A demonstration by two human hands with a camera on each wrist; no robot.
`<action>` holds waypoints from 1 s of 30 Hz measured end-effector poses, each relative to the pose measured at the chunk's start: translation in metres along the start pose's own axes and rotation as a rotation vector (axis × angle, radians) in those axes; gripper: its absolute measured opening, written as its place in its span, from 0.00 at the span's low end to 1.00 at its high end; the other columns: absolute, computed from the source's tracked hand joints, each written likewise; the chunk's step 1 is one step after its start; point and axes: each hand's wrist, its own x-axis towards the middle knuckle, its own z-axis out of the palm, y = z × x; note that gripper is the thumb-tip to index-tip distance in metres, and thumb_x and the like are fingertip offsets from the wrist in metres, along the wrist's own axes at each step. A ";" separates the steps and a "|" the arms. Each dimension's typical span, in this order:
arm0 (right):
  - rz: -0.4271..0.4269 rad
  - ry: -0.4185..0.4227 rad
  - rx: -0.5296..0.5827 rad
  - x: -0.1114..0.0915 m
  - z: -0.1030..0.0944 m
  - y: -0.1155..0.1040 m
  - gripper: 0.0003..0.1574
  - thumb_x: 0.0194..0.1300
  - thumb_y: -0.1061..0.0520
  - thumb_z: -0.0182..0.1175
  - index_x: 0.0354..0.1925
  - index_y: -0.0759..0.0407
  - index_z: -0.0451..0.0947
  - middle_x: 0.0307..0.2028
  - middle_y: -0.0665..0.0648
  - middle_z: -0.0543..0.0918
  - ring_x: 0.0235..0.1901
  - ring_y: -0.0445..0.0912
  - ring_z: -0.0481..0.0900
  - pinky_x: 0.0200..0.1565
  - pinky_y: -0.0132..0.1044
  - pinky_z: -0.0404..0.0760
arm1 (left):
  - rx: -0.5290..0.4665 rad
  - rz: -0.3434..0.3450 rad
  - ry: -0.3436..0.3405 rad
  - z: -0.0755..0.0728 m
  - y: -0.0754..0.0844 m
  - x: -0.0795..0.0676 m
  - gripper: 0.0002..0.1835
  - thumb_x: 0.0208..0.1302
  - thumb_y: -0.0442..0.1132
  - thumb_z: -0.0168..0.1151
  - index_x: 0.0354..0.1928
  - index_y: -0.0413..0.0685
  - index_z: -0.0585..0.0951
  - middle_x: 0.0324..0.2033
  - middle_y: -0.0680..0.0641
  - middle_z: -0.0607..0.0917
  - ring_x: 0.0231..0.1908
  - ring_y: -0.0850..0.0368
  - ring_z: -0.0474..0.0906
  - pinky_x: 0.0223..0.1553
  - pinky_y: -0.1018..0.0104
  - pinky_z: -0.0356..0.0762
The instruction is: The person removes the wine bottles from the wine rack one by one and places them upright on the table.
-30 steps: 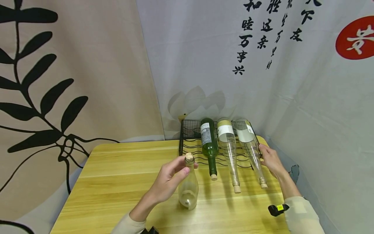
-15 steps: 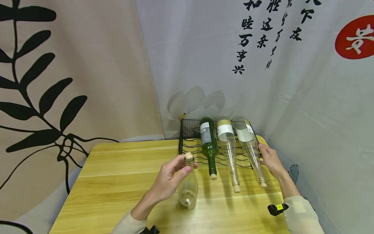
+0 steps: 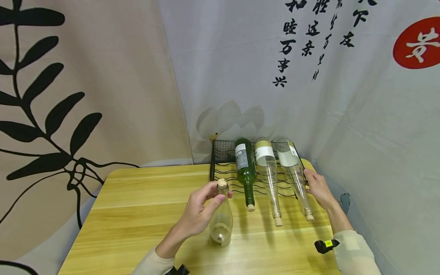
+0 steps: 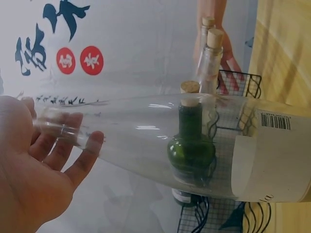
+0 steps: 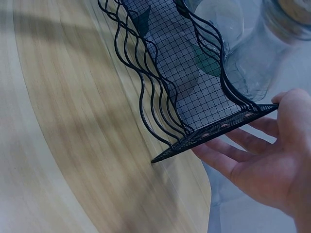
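My left hand (image 3: 192,217) holds a clear glass bottle (image 3: 221,225) with a cork around its neck, thumb on one side and fingers on the other. The bottle is upright in front of the rack. In the left wrist view, its pale label with a barcode (image 4: 275,121) shows. At the right, my right hand (image 3: 321,189) grips the side panel of a black wire bottle rack (image 5: 214,138), thumb at the front edge and fingers behind the mesh. On the rack's top lie a green bottle (image 3: 246,168) and two clear bottles, one in the middle (image 3: 272,183) and one at the right (image 3: 292,172).
All three racked bottles have their corked necks pointing toward the front, past the rack's edge. The wooden table (image 3: 137,214) extends to the left. Behind the rack hangs a printed cloth (image 3: 240,57), and another stretch of cloth (image 3: 388,133) closes off the right side.
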 end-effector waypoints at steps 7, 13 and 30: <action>0.006 -0.002 0.004 0.000 0.000 0.000 0.51 0.94 0.33 0.34 0.92 0.67 0.45 0.89 0.78 0.50 0.82 0.78 0.63 0.76 0.76 0.76 | 0.023 -0.012 0.038 -0.002 0.001 -0.001 0.14 0.81 0.23 0.59 0.62 0.38 0.83 0.50 0.38 0.94 0.51 0.49 0.94 0.60 0.59 0.94; 0.010 0.005 0.002 0.001 0.000 0.000 0.51 0.94 0.33 0.33 0.91 0.67 0.47 0.88 0.78 0.52 0.81 0.76 0.66 0.76 0.75 0.77 | 0.036 0.013 0.092 -0.012 0.003 0.000 0.15 0.80 0.20 0.59 0.61 0.36 0.83 0.48 0.38 0.94 0.49 0.50 0.95 0.53 0.64 0.95; 0.016 0.001 -0.027 0.000 -0.001 0.000 0.51 0.94 0.32 0.33 0.92 0.66 0.46 0.88 0.77 0.52 0.78 0.71 0.70 0.74 0.70 0.83 | 0.091 -0.041 0.226 -0.077 0.011 0.000 0.13 0.83 0.20 0.57 0.63 0.29 0.81 0.50 0.39 0.92 0.53 0.66 0.91 0.60 0.74 0.90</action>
